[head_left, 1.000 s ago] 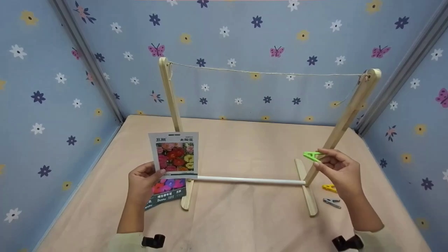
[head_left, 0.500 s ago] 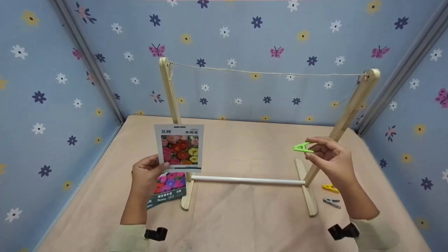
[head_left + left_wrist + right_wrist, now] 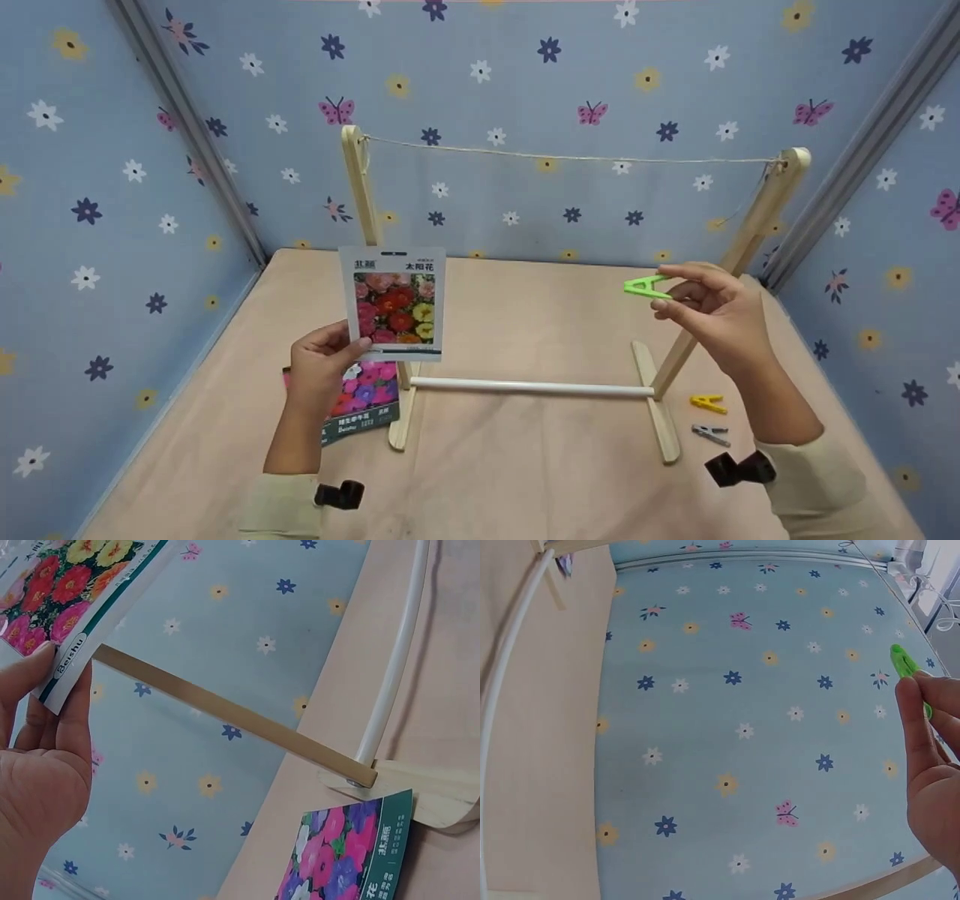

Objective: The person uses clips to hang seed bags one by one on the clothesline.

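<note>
Under thin beige string [image 3: 570,157]: room for a hand, down to round white rod [image 3: 532,387].
Left obstacle: pale flat wooden post [image 3: 360,187], partly behind white rectangular floral packet [image 3: 397,307].
Right obstacle: second pale wooden post [image 3: 769,202], behind right hand [image 3: 718,322].

Pale cream-green sleeves [image 3: 817,484] with plain cuffs [image 3: 291,482], a small, blocky black device [image 3: 348,494] beside each.

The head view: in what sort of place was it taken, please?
Probably a staged booth, not an ordinary room: flowered panels stand on three sides, metal strips run along their corners, and a wooden stand sits on the beige surface.
</note>
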The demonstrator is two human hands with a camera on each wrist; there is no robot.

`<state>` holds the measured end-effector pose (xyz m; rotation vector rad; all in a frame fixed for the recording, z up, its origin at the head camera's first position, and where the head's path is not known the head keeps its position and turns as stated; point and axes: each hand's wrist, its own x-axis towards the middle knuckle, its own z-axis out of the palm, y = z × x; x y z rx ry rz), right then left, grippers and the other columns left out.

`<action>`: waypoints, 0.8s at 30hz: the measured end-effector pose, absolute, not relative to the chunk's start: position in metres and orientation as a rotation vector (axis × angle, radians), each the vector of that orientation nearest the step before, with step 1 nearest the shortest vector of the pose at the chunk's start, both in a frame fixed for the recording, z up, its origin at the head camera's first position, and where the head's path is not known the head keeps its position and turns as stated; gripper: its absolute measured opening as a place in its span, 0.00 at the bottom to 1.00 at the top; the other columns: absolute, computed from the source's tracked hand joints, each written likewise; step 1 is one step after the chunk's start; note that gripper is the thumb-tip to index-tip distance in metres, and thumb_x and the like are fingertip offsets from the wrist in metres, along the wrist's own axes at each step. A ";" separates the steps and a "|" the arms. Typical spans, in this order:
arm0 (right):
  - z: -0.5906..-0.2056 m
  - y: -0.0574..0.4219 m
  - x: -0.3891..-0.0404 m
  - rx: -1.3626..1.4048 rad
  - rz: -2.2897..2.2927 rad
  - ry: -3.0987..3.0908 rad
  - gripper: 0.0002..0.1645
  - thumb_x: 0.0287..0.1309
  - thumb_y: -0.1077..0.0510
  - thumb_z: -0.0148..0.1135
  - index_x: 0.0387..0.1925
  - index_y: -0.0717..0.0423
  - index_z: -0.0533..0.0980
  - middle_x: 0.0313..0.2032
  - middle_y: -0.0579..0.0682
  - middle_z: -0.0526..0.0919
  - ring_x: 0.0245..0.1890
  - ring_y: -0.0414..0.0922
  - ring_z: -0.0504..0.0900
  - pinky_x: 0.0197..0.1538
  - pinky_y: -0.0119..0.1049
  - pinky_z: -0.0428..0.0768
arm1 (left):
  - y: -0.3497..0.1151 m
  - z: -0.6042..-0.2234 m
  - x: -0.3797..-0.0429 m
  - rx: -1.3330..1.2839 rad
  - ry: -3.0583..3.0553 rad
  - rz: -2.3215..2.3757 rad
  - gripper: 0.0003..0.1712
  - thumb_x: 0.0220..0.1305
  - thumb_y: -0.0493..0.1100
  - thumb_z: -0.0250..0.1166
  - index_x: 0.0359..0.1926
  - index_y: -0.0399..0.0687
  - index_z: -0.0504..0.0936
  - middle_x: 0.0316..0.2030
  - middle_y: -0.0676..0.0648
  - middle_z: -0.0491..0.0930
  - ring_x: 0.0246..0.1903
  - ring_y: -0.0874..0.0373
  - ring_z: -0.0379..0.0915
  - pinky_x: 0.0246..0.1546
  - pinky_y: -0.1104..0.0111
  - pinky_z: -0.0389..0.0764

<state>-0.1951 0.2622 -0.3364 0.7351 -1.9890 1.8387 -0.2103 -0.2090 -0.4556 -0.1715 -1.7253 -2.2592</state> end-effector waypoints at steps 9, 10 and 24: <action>-0.324 0.258 -0.204 0.701 1.798 -2.068 0.24 0.52 0.74 0.68 0.53 0.74 0.75 0.43 0.61 0.79 0.34 0.45 0.84 0.40 0.33 0.83 | -0.199 -0.446 -0.211 -0.251 -1.703 -2.278 0.18 0.60 0.27 0.66 0.52 0.29 0.81 0.42 0.42 0.85 0.39 0.53 0.82 0.44 0.61 0.83; -0.322 0.257 -0.205 0.694 1.797 -2.082 0.24 0.52 0.74 0.68 0.53 0.73 0.76 0.44 0.61 0.79 0.34 0.46 0.84 0.40 0.33 0.83 | -0.199 -0.445 -0.211 -0.262 -1.697 -2.283 0.18 0.60 0.27 0.65 0.52 0.29 0.81 0.42 0.42 0.85 0.40 0.53 0.81 0.44 0.61 0.83; -0.295 0.235 -0.216 0.837 1.817 -2.128 0.22 0.54 0.78 0.62 0.52 0.69 0.77 0.49 0.64 0.76 0.36 0.48 0.85 0.43 0.34 0.83 | -0.189 -0.431 -0.216 -0.389 -1.683 -2.280 0.17 0.61 0.26 0.64 0.52 0.32 0.82 0.44 0.42 0.84 0.44 0.51 0.82 0.45 0.60 0.82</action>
